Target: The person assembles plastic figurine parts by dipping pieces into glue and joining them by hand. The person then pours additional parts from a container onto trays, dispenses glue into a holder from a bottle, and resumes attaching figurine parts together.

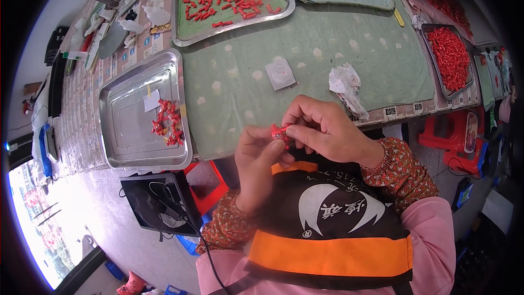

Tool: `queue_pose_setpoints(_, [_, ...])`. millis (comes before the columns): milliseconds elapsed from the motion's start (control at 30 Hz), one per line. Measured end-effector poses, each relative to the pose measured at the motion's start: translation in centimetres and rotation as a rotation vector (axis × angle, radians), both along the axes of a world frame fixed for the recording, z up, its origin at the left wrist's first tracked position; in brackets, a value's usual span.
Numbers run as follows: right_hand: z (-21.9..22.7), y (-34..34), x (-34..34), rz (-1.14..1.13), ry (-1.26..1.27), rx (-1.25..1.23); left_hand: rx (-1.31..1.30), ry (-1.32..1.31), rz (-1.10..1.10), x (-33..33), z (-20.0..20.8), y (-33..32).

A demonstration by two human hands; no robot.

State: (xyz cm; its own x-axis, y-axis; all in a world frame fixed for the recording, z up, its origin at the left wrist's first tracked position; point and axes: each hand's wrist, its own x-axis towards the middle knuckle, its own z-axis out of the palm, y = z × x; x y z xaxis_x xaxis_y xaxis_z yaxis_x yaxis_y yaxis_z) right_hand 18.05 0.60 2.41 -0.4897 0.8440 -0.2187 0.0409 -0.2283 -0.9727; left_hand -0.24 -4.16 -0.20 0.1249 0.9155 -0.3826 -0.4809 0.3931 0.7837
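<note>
Between my two hands, above the near table edge, is a small red figurine with some dark and light detail on it. My left hand pinches it from the left with thumb and fingers. From the right, my right hand closes thumb and forefinger on its other side. Whether the right fingertips also hold something tiny cannot be made out. Just beyond the hands lie a small whitish square pad with a round mark and a crumpled white cloth.
At left, a steel tray bears several red-and-gold pieces. Farther back, a green-lined tray holds many red pieces, beside another lined tray. A heaped tray of red pieces stands right. White squeeze bottles are back left.
</note>
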Motion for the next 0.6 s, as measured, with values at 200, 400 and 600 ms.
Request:
queue_pose_setpoints(200, [-0.33, -0.12, 0.37, 0.008, 0.018, -0.095, -0.014, 0.022, -0.009, 0.11, -0.22, -0.09])
queue_pose_setpoints(400, [-0.7, -0.23, 0.33, 0.002, 0.039, -0.141, -0.024, 0.036, -0.02, -0.03, -0.2, -0.1])
queue_pose_setpoints(600, [-0.77, 0.21, 0.62, 0.032, 0.057, -0.187, -0.025, 0.034, -0.034, -0.05, -0.23, 0.09])
